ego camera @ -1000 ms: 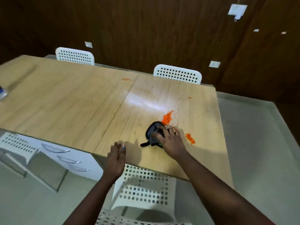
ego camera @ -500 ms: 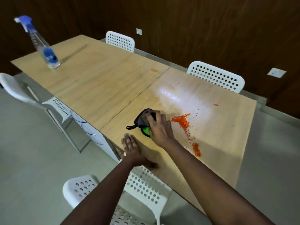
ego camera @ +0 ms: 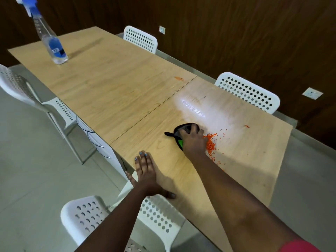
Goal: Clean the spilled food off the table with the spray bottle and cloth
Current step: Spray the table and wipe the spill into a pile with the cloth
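right hand [ego camera: 193,140] curled over dark cloth [ego camera: 179,132], pressing it on table [ego camera: 112,88] | left hand [ego camera: 146,174] flat, fingers straight, at near edge | orange spill [ego camera: 211,142] just right of cloth | bottle [ego camera: 50,40] upright, far-left end

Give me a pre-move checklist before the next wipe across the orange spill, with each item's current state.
1. Cloth under control: ok, the right hand grips it against the table.
2. Cloth next to the spill: ok, the main orange crumbs lie just right of that hand.
3. Left hand bracing: ok, flat on the near table edge, holding nothing.
4. Stray crumbs accounted for: not ok, small spots remain at the far seam and far right.
5. Spray bottle clear of the wipe: ok, upright at the far left end.
6. Surface wet enough: cannot tell.
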